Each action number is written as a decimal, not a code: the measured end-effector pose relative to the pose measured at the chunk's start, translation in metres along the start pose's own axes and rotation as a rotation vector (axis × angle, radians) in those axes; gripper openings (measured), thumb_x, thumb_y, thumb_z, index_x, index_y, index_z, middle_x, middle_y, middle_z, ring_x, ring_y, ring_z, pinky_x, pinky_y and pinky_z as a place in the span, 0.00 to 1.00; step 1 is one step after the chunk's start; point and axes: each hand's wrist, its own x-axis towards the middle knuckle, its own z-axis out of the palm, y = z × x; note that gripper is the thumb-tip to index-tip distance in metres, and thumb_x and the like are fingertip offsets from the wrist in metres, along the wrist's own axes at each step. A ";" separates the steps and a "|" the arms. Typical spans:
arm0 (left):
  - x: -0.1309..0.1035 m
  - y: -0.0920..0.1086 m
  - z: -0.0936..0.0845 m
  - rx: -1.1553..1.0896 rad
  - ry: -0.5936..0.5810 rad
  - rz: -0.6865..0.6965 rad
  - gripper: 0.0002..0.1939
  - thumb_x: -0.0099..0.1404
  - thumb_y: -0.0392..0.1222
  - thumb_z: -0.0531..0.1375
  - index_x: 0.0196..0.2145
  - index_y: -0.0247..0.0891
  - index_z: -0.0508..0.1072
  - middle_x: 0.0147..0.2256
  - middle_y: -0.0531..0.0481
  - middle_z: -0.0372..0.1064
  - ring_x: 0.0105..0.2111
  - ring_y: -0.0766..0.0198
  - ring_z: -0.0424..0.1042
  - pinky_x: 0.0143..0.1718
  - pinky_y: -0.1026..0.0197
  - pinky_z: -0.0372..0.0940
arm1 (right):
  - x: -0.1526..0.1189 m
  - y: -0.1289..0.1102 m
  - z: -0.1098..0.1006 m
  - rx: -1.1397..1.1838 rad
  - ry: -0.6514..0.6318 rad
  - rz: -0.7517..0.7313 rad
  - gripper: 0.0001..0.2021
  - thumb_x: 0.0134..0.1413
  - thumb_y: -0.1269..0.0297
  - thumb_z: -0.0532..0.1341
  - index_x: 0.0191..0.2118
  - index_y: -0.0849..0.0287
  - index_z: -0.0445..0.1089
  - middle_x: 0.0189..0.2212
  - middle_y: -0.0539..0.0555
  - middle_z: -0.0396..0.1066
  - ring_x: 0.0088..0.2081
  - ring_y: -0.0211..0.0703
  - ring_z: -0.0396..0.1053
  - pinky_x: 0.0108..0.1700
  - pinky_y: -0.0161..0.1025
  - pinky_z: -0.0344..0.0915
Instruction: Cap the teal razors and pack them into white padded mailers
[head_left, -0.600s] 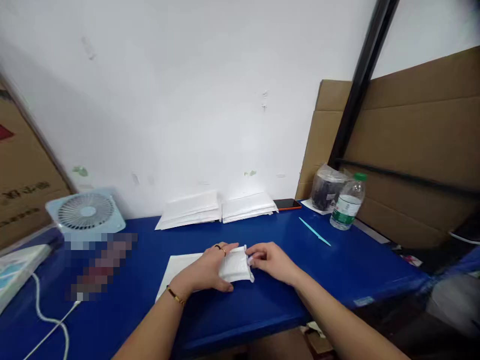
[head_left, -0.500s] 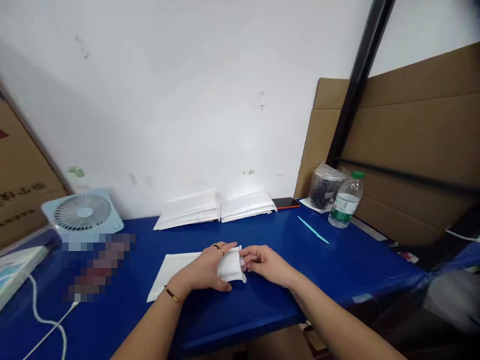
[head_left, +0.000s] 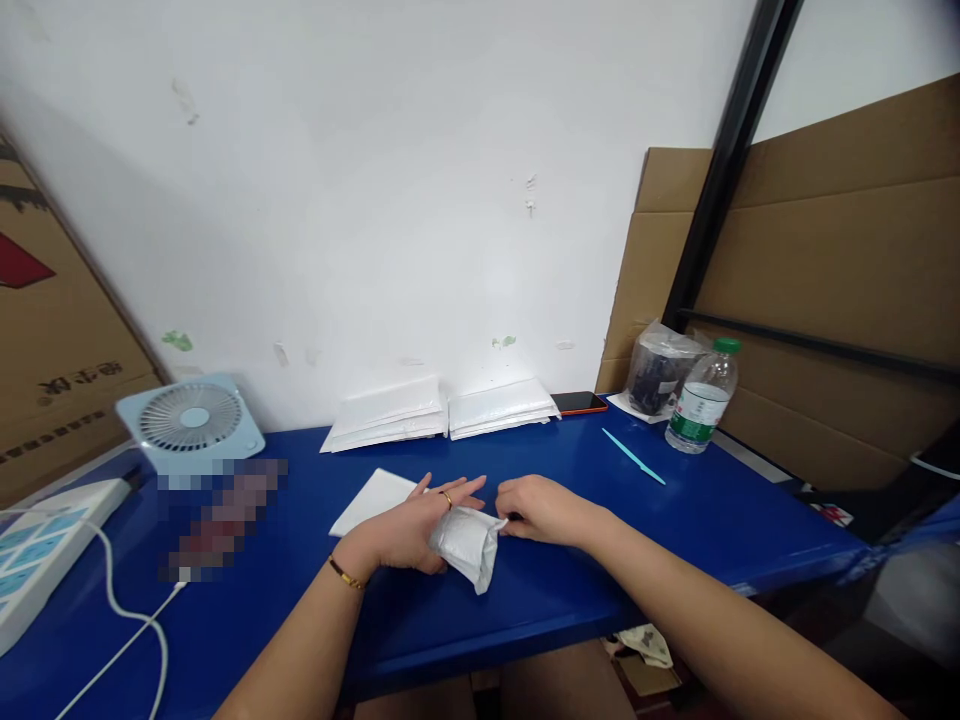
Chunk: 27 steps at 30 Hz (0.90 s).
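Observation:
A white padded envelope (head_left: 466, 545) lies at a slant on the blue table, its mouth bulging a little open toward the right. My left hand (head_left: 412, 525) is wrapped over its middle, fingers above and thumb on the near side. My right hand (head_left: 544, 510) is closed at the far corner of the mouth, pinching the edge there. The envelope's flat left part shows beyond my left hand. What is inside the envelope cannot be seen.
Two stacks of white envelopes (head_left: 390, 412) (head_left: 501, 408) rest against the wall, beside a phone (head_left: 581, 403). Rightward are a light-blue knife (head_left: 634, 457), a bottle (head_left: 697, 410) and a wrapped dark object (head_left: 654, 378). Leftward stand a fan (head_left: 195, 420) and a power strip (head_left: 56, 545) with cables.
The envelope has turned, its mouth now nearer the front edge. My right fingers have come out of the mouth to its far corner. The view has shifted slightly left.

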 end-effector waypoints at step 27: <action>-0.040 0.045 0.078 -0.105 0.628 -0.203 0.15 0.55 0.41 0.59 0.42 0.41 0.68 0.47 0.45 0.62 0.50 0.53 0.61 0.49 0.51 0.59 | -0.033 -0.066 0.028 0.463 0.124 0.278 0.13 0.48 0.71 0.58 0.41 0.55 0.61 0.32 0.48 0.65 0.28 0.35 0.61 0.31 0.31 0.57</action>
